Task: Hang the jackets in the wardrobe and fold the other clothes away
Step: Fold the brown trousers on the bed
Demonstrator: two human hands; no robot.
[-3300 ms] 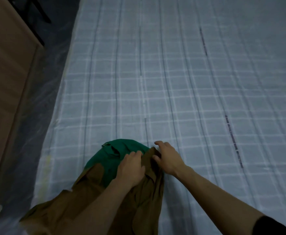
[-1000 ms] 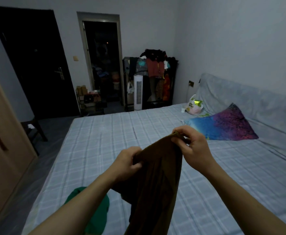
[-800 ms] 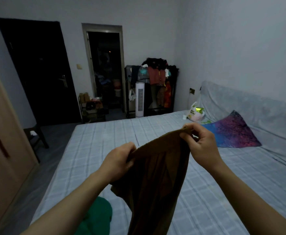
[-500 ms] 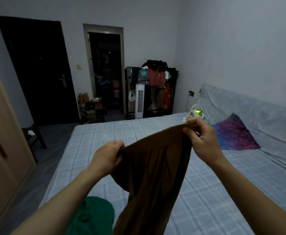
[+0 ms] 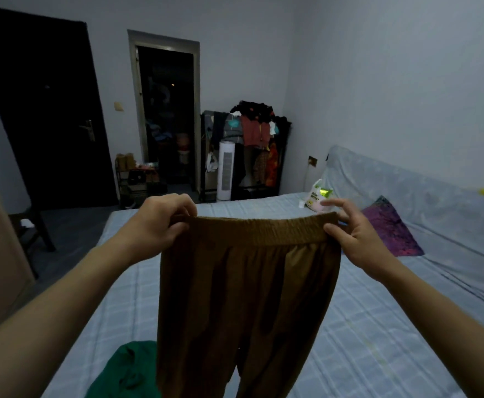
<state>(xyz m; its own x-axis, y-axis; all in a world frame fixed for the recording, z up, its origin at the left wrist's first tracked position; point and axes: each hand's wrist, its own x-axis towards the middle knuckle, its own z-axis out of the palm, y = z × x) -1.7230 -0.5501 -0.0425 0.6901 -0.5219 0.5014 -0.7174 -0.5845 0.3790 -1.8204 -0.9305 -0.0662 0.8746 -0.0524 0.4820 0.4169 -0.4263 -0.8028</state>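
Aloft, brown trousers [image 5: 246, 297], waistband gripped by left hand [image 5: 160, 225], pinched by right hand [image 5: 358, 239]; bag print unreadable

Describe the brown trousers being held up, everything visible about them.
The brown trousers are of a soft, matte, mustard-brown cloth with a gathered elastic waistband, stretched level at the top. They hang upright in the air above the checked bed, the two legs parting low down and running out of the frame. The left hand grips one end of the waistband, the right hand pinches the other. Their lower left edge overlaps a green garment.
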